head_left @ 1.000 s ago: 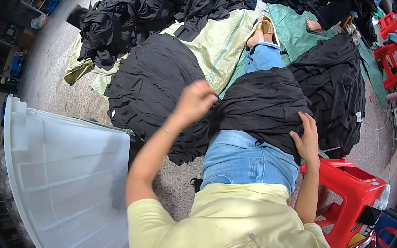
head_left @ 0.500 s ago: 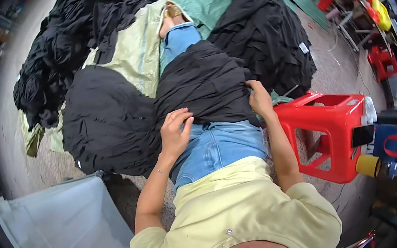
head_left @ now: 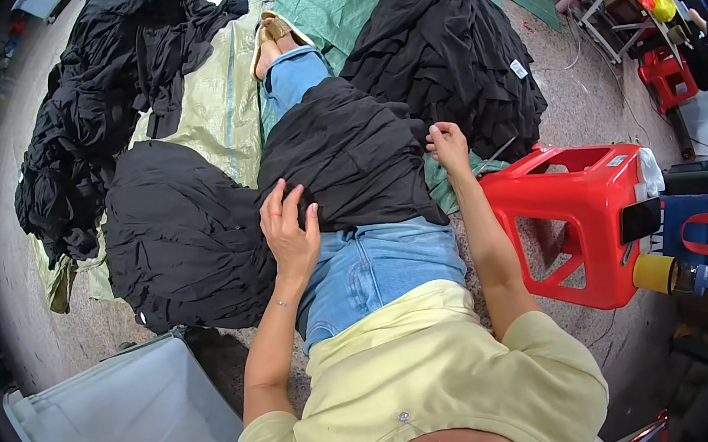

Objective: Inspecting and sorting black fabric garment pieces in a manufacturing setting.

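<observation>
Your left hand [head_left: 288,228] lies flat, fingers spread, on the black cloth [head_left: 347,156] over your lap | right hand [head_left: 448,142] pinches its far edge | fingertips hidden in folds | red stool [head_left: 585,221] beside you.

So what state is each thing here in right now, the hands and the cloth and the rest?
Left hand: open, flat on the black garment.
Right hand: fingers curled, pinching the garment's edge.
Black garment: spread over the lap, wrinkled.
Black pile: stacked flat on the floor.
Red stool: upright.
Grey bin: open.
</observation>
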Tool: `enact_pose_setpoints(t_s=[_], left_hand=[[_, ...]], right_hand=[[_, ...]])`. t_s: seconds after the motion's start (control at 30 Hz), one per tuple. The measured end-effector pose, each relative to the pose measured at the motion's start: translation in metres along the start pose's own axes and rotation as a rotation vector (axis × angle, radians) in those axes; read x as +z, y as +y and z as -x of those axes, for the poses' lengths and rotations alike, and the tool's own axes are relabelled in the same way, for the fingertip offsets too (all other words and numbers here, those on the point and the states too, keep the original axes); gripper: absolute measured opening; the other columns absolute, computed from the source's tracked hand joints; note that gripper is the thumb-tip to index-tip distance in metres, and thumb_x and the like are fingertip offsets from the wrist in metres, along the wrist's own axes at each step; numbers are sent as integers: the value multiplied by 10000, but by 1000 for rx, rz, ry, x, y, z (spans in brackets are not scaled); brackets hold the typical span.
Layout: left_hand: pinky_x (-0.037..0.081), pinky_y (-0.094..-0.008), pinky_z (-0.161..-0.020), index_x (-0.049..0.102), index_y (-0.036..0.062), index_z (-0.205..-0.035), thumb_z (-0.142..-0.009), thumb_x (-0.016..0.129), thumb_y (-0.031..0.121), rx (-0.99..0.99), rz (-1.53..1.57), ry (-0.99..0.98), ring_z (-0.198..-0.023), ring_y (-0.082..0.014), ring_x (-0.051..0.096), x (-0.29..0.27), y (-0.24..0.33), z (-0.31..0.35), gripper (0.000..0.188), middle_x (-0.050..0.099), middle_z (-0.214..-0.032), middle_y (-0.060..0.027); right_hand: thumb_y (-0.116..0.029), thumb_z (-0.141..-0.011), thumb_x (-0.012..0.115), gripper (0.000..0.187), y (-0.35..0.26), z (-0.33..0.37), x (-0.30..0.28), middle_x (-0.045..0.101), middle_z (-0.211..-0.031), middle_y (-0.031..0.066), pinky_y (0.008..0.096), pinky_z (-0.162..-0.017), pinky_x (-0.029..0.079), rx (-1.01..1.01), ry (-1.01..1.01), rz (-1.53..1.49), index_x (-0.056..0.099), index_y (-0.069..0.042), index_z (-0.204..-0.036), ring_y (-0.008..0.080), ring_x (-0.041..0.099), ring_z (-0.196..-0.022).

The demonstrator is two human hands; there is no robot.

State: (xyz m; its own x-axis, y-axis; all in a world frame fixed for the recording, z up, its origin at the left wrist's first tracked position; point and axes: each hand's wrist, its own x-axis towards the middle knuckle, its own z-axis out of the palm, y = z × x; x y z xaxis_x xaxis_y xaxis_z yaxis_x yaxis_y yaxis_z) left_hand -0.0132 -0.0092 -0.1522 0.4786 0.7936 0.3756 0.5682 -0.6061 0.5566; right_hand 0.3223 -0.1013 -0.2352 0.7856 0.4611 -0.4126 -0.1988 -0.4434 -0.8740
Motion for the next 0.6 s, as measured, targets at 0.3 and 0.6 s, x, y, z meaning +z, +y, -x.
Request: enact_pose_setpoints(t_s=[0.3,0.6], left_hand=[[404,-457,-1022,651,53,-1199,-828,764,204,101,64,11,-1227,-348,508,23,24,-19,417,545,-1363,-136],[227,-667,-1107,310,188,-1555,-684,847,470,-60,-73,-69,-1485,-426,210,23,22,-19,1062,218,-1619,-194]], right_hand=[[-8,-777,658,221,-7,-5,-5,636,-1289,105,397,-1036,442,-753,-54,576,691,-78,-984,340,560,-1187],[91,-985,426,177,-166,98,-43,675,-1108,220,399,-1057,458,-1210,147,-177,484,-7,-1120,352,622,-1198]])
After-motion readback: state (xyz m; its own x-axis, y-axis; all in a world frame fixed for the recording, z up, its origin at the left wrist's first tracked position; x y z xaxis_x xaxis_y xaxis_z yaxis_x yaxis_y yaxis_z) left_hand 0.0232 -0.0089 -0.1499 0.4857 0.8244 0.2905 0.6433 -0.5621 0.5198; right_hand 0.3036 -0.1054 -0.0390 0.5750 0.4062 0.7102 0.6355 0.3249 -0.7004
